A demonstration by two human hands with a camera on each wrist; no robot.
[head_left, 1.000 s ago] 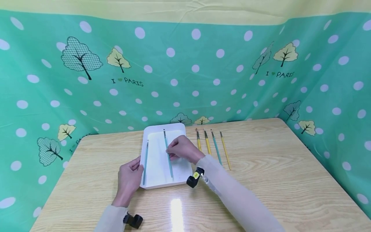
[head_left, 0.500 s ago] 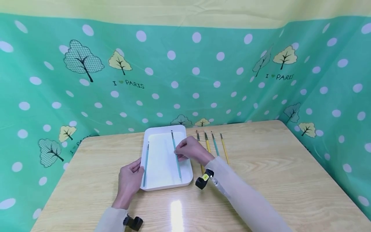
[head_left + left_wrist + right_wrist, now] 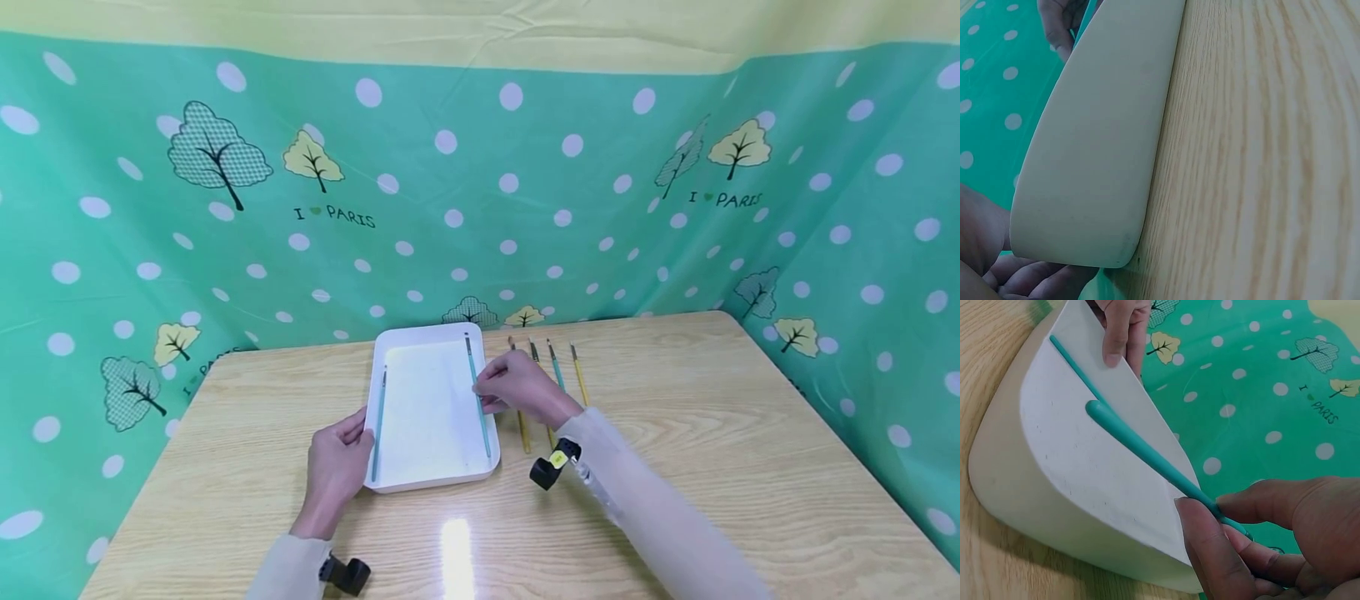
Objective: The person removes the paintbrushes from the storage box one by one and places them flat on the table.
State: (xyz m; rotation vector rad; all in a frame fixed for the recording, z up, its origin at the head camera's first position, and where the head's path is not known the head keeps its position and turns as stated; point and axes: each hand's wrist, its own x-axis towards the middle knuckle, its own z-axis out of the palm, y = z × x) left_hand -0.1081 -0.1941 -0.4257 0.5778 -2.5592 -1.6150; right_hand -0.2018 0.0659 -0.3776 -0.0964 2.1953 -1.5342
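Fingers of your right hand (image 3: 519, 385) pinch one slim teal paintbrush (image 3: 1160, 464), lengthwise nearly parallel to right wall of the white rectangular tray (image 3: 427, 417)

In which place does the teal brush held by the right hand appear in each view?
Head: just below centre, the held teal brush is over the right side of the white tray.
Left wrist: top left, apparently only a short teal strip beside the right hand.
Right wrist: its handle runs diagonally across the middle, down to the right hand.
Landmark in all three: the white tray.
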